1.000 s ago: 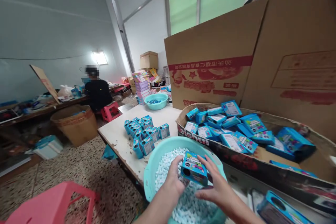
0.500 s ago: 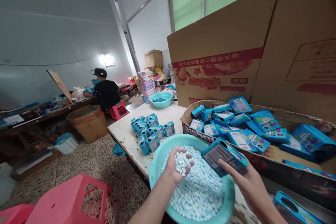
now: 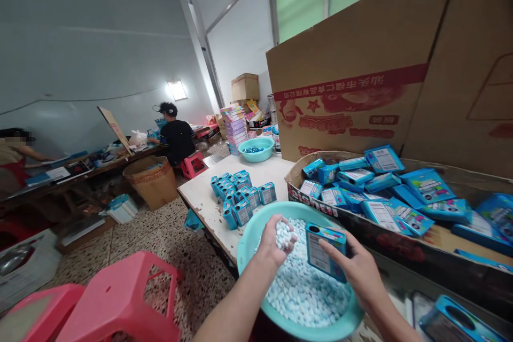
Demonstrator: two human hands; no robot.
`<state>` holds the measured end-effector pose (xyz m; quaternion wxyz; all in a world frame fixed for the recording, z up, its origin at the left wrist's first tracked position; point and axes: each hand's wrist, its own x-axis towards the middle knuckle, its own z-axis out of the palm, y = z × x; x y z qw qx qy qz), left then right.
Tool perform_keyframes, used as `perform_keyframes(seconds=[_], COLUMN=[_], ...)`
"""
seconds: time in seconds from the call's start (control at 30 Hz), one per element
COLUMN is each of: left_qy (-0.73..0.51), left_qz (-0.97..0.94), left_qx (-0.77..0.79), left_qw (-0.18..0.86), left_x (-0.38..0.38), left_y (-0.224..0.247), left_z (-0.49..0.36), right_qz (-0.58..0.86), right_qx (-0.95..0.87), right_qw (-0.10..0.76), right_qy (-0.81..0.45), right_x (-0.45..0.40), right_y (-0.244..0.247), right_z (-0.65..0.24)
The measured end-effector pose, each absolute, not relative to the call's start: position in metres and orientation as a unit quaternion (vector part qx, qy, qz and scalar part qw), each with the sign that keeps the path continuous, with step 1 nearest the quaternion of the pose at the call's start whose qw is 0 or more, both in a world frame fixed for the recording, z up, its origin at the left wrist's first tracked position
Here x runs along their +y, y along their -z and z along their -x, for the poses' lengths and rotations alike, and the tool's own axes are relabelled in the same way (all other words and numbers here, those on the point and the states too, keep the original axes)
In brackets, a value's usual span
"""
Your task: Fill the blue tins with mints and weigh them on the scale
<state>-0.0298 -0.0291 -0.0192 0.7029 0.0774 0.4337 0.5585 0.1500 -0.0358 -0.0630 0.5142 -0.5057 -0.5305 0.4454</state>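
My left hand [image 3: 275, 240] is cupped palm up around a heap of small pale candies [image 3: 283, 233], above the left side of a turquoise basin [image 3: 245, 256]. Loose pale blue and white candies [image 3: 300, 299] fill much of that basin. Over its right side, my right hand [image 3: 356, 264] grips a small blue box [image 3: 326, 251] between thumb and fingers. The box stands nearly upright, with a dark round hole in its top and a printed label facing me. A gap separates it from the candies in my left hand.
Several small blue boxes [image 3: 242, 197] stand grouped on the white table [image 3: 200, 184]. Right of the basin, a low carton [image 3: 304, 197] holds more blue boxes. Behind is a tall cardboard sheet [image 3: 340, 64]. Pink stools [image 3: 116, 294] are at lower left; two people sit farther off.
The blue box in my right hand has turned from tilted to nearly upright and come closer to my left hand. The whole view has swung left, bringing another person into sight.
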Motion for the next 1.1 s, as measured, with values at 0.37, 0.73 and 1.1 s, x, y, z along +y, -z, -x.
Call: perform_keyframes(seconds=[0.37, 0.73, 1.1], left_qy=[-0.697, -0.688, -0.720], left_qz=[-0.189, -0.286, -0.276], left_qx=[0.385, 0.393, 0.386], left_qw=[0.574, 0.539, 0.507], left_x=[-0.014, 0.006, -0.005], left_y=[-0.002, -0.009, 0.001], left_z=[0.005, -0.002, -0.014], right_qz=[0.474, 0.475, 0.504], right_qx=[-0.671, -0.671, -0.669], right_qw=[0.461, 0.470, 0.441], right_qy=[-0.335, -0.321, -0.323], right_x=[-0.050, -0.034, -0.036], right_y=[0.046, 0.026, 0.047], right_z=[-0.118, -0.127, -0.131])
